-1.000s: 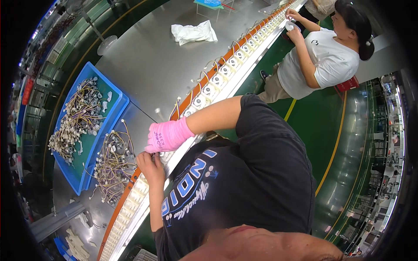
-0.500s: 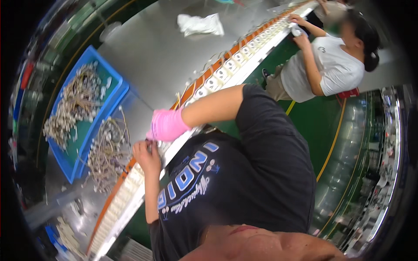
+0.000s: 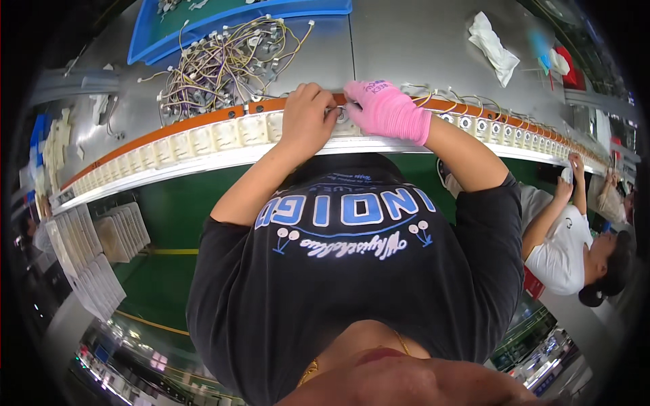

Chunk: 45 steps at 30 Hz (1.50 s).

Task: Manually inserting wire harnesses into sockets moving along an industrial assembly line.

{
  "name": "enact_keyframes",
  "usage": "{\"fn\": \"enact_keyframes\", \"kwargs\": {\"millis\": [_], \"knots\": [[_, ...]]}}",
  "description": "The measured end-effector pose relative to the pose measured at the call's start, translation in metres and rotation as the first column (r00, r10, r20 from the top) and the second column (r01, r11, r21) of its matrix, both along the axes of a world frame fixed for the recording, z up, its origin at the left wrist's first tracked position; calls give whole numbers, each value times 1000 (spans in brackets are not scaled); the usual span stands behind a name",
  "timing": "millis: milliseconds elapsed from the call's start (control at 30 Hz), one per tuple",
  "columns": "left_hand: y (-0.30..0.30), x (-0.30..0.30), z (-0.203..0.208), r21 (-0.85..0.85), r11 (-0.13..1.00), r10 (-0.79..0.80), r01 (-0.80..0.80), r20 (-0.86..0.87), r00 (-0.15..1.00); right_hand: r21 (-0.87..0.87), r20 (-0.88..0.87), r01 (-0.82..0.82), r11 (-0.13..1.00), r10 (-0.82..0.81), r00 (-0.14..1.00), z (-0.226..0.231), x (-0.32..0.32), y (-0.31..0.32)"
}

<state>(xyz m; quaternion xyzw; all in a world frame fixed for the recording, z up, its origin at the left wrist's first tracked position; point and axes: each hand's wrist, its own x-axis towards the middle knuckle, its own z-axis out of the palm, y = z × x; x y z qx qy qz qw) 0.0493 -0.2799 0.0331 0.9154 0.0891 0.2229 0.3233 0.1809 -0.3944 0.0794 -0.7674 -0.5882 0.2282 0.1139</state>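
My bare left hand [image 3: 311, 116] is at the long orange-edged strip [image 3: 196, 123], its fingers curled and the thumb toward the other hand. My right hand [image 3: 382, 111], in a pink knit glove, is close beside it with fingers bent together. Between the fingertips shows a small greyish part, too small and covered to name. Under my hands runs a row of whitish plastic housings [image 3: 203, 140] set along the strip. To the right of my glove the housings hold round dark-centred pieces [image 3: 481, 126] with thin wires. What each hand grips is mostly hidden.
A tangled pile of wired connectors [image 3: 227, 61] lies beyond my left hand, in front of a blue bin [image 3: 298, 11]. A white crumpled bag [image 3: 493, 49] rests on the metal table. A co-worker [image 3: 569, 237] works farther right. Stacked white trays [image 3: 84, 250] stand lower left.
The view has swung round, so the strip now runs across the picture and the bin sits at the top. Both hands stay close together at the strip.
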Motion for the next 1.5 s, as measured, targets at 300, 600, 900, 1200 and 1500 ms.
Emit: {"fn": "enact_keyframes", "kwargs": {"millis": [300, 600, 900, 1200, 1500], "knots": [[-2, 1, -2, -17, 997, 71, -71, -20, 997, -70, 445, -244, 967, 249, 860, 9, -15, 5], [-11, 5, -1, -37, 984, 175, -176, -41, 984, -332, 431, -301, 894, 428, 794, 31, -12, 23], [-7, -5, -1, -42, 996, 82, -81, 23, 996, -256, 382, -219, 941, 307, 872, 20, -8, 12], [-5, -4, 1, -69, 997, 36, -33, 52, 998, -286, 325, -150, 947, 243, 914, 17, -6, 11], [-6, -4, 0, -33, 998, 58, -56, 64, 996, -281, -454, 132, 950, -253, 854, 28, 18, 26]]}}
